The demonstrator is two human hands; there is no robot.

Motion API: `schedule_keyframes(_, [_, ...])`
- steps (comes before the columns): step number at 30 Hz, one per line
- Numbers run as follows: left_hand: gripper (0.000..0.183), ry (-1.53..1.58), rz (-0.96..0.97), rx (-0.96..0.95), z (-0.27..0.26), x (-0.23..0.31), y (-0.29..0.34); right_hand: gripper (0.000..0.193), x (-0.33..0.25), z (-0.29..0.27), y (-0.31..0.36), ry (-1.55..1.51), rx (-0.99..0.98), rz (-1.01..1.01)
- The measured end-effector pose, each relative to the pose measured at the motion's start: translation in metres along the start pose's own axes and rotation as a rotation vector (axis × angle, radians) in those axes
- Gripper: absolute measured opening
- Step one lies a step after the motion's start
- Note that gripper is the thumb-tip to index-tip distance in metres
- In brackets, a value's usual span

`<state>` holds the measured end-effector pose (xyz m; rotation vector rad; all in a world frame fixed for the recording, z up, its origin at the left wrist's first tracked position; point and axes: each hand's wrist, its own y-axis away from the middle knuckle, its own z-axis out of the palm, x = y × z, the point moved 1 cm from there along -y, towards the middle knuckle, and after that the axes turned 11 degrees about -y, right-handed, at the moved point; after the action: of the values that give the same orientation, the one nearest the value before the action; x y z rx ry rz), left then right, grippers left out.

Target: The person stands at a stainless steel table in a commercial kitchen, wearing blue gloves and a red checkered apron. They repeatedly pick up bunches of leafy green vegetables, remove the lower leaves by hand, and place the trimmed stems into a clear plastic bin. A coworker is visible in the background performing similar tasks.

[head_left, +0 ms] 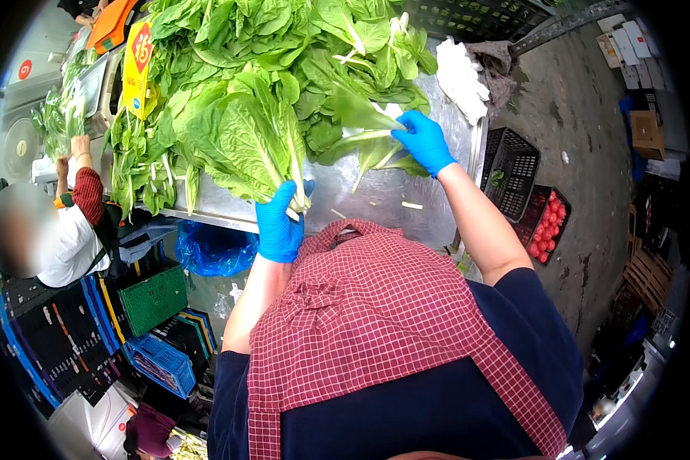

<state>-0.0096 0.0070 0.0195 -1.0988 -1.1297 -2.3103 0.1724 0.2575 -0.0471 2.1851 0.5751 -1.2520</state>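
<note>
My left hand [281, 224], in a blue glove, is closed round the pale stem ends of a bunch of leafy greens [241, 138], its broad leaves fanning away from me. To the right, my gloved right hand [425, 143] pinches the stalk of a single green leaf [364, 115], which is blurred by motion. Loose leaves and stems lie just below that hand. A large heap of the same leafy greens [230, 34] covers the far part of the metal table [337, 195]. Small cut stem pieces [412, 205] rest near the table's front edge.
A yellow box [136, 69] stands at the heap's left. A white cloth [461, 80] lies at the table's right edge. Black crates [511, 172] and a crate of tomatoes [548, 226] sit on the floor. A blue-lined bin [215, 249] is below left. Another person [73, 245] handles greens at left.
</note>
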Motion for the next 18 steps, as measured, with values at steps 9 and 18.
schedule_keyframes(9, [0.027,0.053,0.009,0.037,0.013,-0.003,-0.003,0.034,-0.022,0.035,0.05,-1.196,-0.159,0.349])
schedule_keyframes(18, [0.028,0.155,0.147,0.093,0.009,0.017,-0.008,0.037,-0.024,0.061,0.053,-1.466,-0.128,0.356])
